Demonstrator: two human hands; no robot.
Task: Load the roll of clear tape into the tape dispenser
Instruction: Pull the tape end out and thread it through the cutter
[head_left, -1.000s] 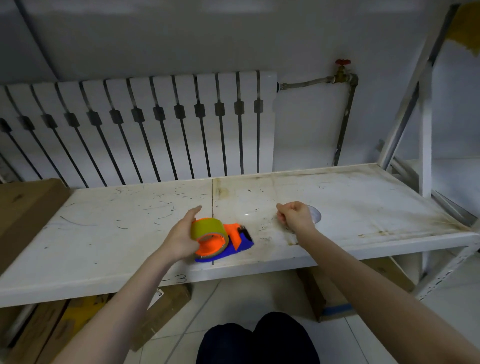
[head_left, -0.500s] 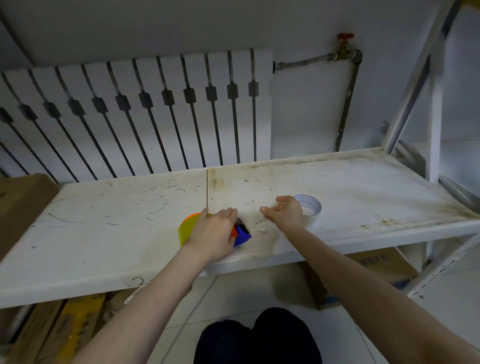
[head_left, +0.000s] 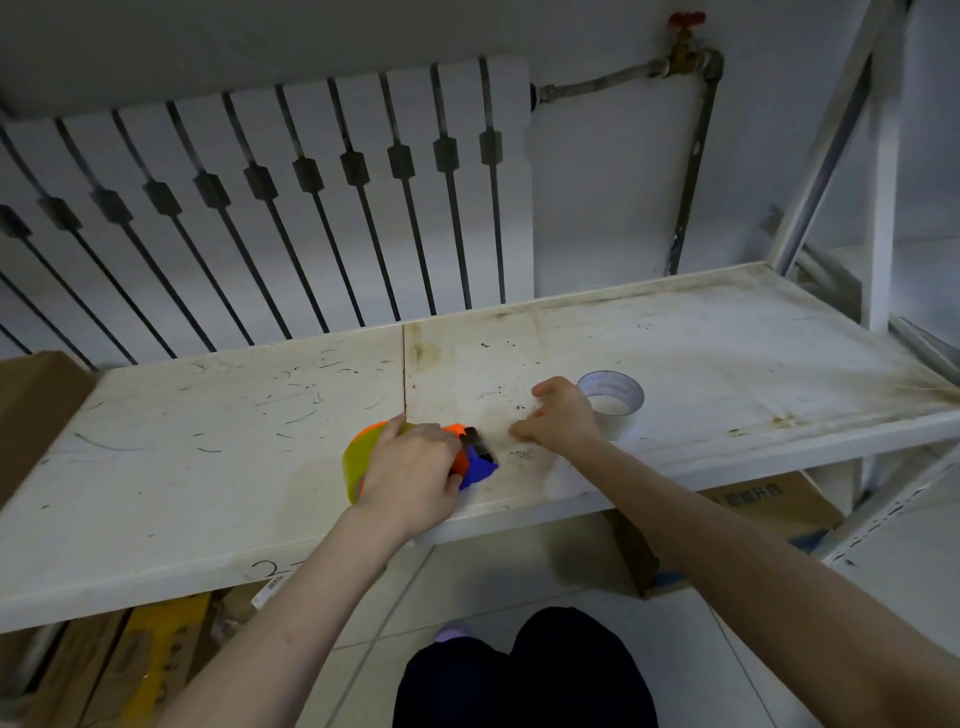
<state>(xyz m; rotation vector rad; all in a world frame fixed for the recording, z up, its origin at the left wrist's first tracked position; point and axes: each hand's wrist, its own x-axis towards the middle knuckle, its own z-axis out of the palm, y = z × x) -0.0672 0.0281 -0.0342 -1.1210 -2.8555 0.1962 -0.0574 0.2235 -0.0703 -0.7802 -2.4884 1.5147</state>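
An orange and blue tape dispenser (head_left: 475, 460) lies near the front edge of the white shelf (head_left: 727, 374), with a yellowish tape roll (head_left: 358, 457) on its wheel. My left hand (head_left: 413, 470) covers the dispenser from above and grips it. A roll of clear tape (head_left: 613, 392) lies flat on the shelf to the right. My right hand (head_left: 558, 415) rests just left of that roll with fingers curled and slightly apart, holding nothing; its back hides the roll's left edge.
A white radiator (head_left: 291, 208) stands behind the shelf, with a pipe and a red valve (head_left: 685, 31) at the upper right. A shelf upright (head_left: 883, 182) rises on the right. Cardboard boxes (head_left: 769, 499) sit under the shelf and at the left edge (head_left: 31, 405).
My left hand has come down over the dispenser and now covers it. My right hand shifted left of the clear roll, which is now uncovered. The view has moved closer.
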